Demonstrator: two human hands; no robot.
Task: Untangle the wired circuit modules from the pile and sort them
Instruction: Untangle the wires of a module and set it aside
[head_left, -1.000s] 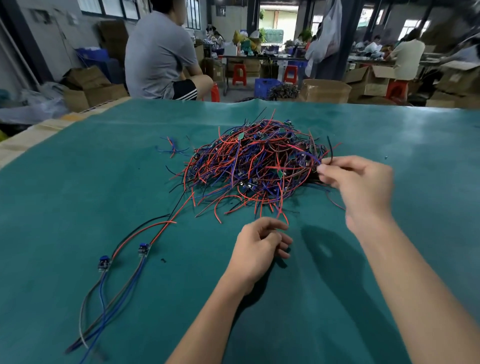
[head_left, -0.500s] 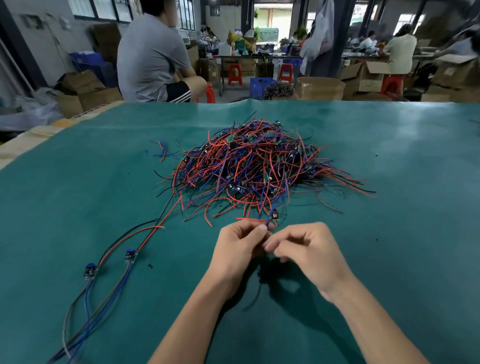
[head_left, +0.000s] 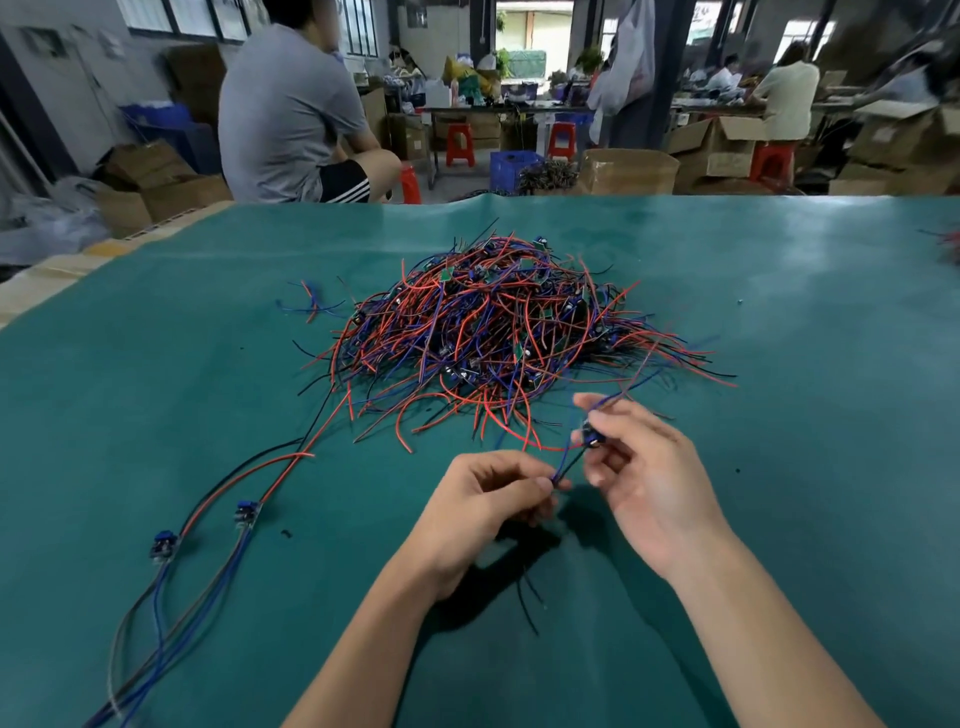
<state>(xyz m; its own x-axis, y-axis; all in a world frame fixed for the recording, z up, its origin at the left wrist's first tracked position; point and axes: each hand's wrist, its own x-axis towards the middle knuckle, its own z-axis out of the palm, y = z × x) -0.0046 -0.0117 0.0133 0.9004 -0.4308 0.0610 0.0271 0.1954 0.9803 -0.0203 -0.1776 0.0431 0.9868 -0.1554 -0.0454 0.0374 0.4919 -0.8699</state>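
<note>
Just in front of the wire pile (head_left: 498, 332), the right hand (head_left: 644, 478) pinches a small module (head_left: 591, 435). The left hand (head_left: 483, 509) pinches its blue wire (head_left: 563, 465). Two sorted modules (head_left: 208, 530) lie left of the pile on the tabletop (head_left: 156, 364).

bare forearms (head_left: 769, 618) (no sleeves, rings)

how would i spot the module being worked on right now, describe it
On the green mat, look nearer than the big wire pile. The held module sits in the right hand; unlike both sorted modules lying far left, it's off the mat.
</note>
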